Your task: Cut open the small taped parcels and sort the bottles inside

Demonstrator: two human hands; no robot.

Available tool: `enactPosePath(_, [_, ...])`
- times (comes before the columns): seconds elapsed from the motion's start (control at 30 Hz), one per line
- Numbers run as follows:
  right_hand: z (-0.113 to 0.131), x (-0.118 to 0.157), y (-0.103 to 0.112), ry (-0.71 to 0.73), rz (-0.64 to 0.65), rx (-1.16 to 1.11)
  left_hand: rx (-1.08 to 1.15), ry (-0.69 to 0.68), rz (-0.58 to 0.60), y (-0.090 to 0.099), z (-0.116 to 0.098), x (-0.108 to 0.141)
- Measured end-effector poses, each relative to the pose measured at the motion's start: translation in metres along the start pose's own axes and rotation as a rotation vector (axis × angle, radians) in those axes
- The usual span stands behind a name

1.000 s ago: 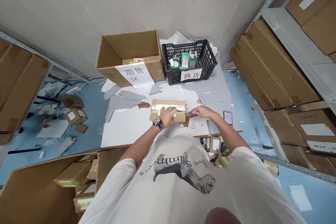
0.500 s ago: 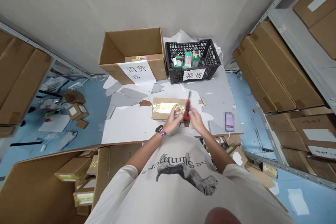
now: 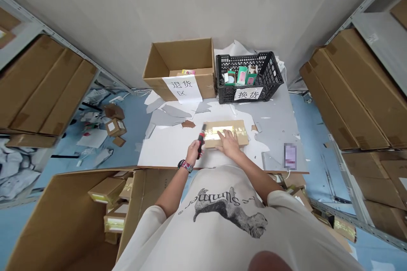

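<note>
A small taped cardboard box [image 3: 242, 129] with a white label lies on the worn white table [image 3: 162, 146]. My left hand [image 3: 193, 151], with a watch on its wrist, is closed round a red and black tool [image 3: 201, 140], perhaps a cutter, at the box's left end. The tool points away from me, its tip blurred. My right hand [image 3: 229, 144] rests on top of the box with its fingers spread, covering part of the label.
Behind stand a large open carton [image 3: 155, 87] and a black crate [image 3: 273, 87] holding small green boxes. A phone [image 3: 290, 156] lies at the right. A big carton [image 3: 41, 216] of parcels stands at lower left; shelves with boxes flank both sides.
The tool has passed from my right hand to my left. My right hand has come down onto the box, while my left has moved off it to the left side. The view has shifted.
</note>
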State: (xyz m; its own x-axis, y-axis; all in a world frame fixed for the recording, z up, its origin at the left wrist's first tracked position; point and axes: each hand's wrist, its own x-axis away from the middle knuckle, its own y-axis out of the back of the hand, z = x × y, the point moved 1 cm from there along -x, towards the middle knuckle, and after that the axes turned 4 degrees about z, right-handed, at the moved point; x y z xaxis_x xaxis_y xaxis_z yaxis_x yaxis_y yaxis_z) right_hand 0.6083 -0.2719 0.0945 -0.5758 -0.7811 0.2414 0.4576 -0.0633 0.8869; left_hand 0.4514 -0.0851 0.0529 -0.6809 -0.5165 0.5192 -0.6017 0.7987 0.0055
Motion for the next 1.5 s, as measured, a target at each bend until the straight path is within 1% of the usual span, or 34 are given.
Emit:
enactPosePath(0.03, [0.002,-0.002,-0.001,-0.011,0.019,0.016,-0.011,0.002,0.077,-0.003,0.005,0.003])
enactPosePath(0.07, [0.003,-0.004,-0.002,-0.012,0.037,0.028,-0.012,0.004,0.118,-0.004,0.008,0.005])
enactPosePath(0.1, [0.005,-0.006,-0.002,-0.008,0.052,0.037,-0.005,0.003,0.122,-0.003,0.011,0.007])
enactPosePath(0.13, [0.005,-0.007,-0.001,-0.002,0.066,0.044,0.006,-0.005,0.100,0.000,0.013,0.008])
enactPosePath(0.23, [0.005,-0.012,0.001,0.009,0.102,0.060,0.007,-0.052,0.023,0.015,0.014,0.007])
enactPosePath(0.3, [0.003,-0.013,0.001,0.023,0.115,0.066,-0.056,-0.077,0.058,0.028,0.010,0.007])
enactPosePath(0.43, [-0.001,-0.012,-0.005,0.076,0.087,0.038,-0.243,-0.115,0.252,0.046,0.000,0.005])
enactPosePath(0.53, [-0.004,-0.011,-0.009,0.118,0.068,0.003,-0.356,-0.123,0.349,0.054,-0.011,-0.003])
enactPosePath(0.67, [-0.010,-0.015,-0.006,0.174,0.074,-0.060,-0.495,-0.103,0.450,0.064,-0.031,-0.025])
enactPosePath(0.73, [-0.014,-0.018,-0.002,0.202,0.073,-0.116,-0.560,-0.126,0.472,0.069,-0.040,-0.035])
enactPosePath(0.8, [-0.017,-0.020,0.001,0.209,0.077,-0.163,-0.594,-0.148,0.479,0.071,-0.046,-0.041])
enactPosePath(0.87, [-0.019,-0.020,0.003,0.207,0.088,-0.191,-0.579,-0.119,0.501,0.071,-0.047,-0.038])
enactPosePath(1.03, [-0.016,-0.009,-0.002,0.231,0.075,-0.190,-0.416,0.089,0.615,0.068,-0.035,-0.012])
enactPosePath(1.13, [-0.014,-0.004,-0.007,0.227,0.039,-0.179,-0.333,0.144,0.607,0.067,-0.028,0.000])
enactPosePath(1.23, [-0.013,-0.003,-0.010,0.238,0.015,-0.183,-0.324,0.144,0.570,0.067,-0.028,0.000])
enactPosePath(1.3, [-0.011,-0.002,-0.011,0.258,0.000,-0.199,-0.349,0.148,0.572,0.068,-0.030,-0.004])
enactPosePath(1.4, [-0.008,-0.001,-0.012,0.261,-0.030,-0.226,-0.358,0.199,0.622,0.072,-0.033,-0.006])
enactPosePath(1.5, [-0.006,0.001,-0.015,0.244,-0.054,-0.228,-0.321,0.261,0.666,0.076,-0.033,-0.005])
